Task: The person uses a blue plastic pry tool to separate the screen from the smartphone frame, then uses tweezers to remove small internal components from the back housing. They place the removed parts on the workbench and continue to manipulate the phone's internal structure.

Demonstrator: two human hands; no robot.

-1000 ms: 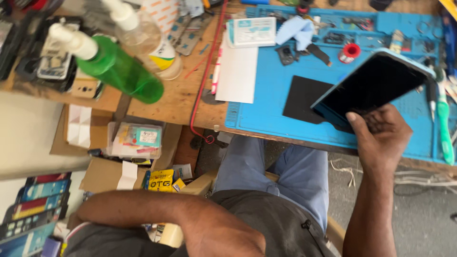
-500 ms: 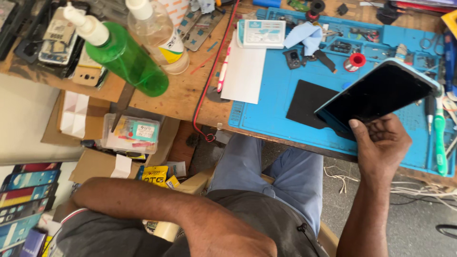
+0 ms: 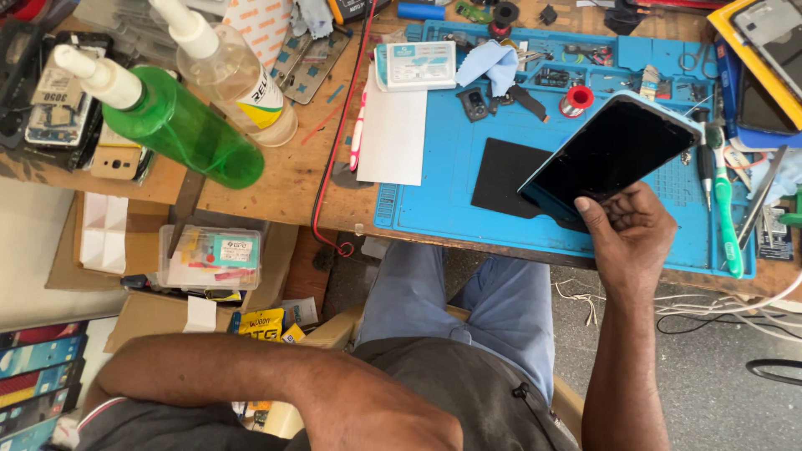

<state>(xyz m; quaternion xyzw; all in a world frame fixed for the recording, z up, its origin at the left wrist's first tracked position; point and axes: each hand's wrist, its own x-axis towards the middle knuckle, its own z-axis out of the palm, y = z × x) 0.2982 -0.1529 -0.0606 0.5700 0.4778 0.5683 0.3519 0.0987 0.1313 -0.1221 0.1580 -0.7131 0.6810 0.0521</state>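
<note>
My right hand [image 3: 631, 238] grips a dark-screened smartphone [image 3: 614, 150] by its lower end and holds it tilted above the blue work mat [image 3: 434, 196]. A black square pad [image 3: 505, 175] lies on the mat just left of the phone. My left arm [image 3: 251, 376] stretches down to the lower left, toward the boxes beside the bench. The left hand itself is out of the picture. My legs in blue trousers [image 3: 468, 301] show below the table edge.
A green spray bottle [image 3: 180, 125] and a clear bottle [image 3: 238, 79] stand on the wooden bench at left. White paper [image 3: 393, 138], a pink pen [image 3: 361, 129], a blue cloth [image 3: 493, 63], tweezers and a green-handled tool [image 3: 725, 217] lie around the mat. Cardboard boxes [image 3: 150, 313] sit on the floor.
The camera view has shifted slightly, so the bench sits lower in the picture. My right hand keeps the phone in the same tilted grip. The left arm stays stretched down to the left.
</note>
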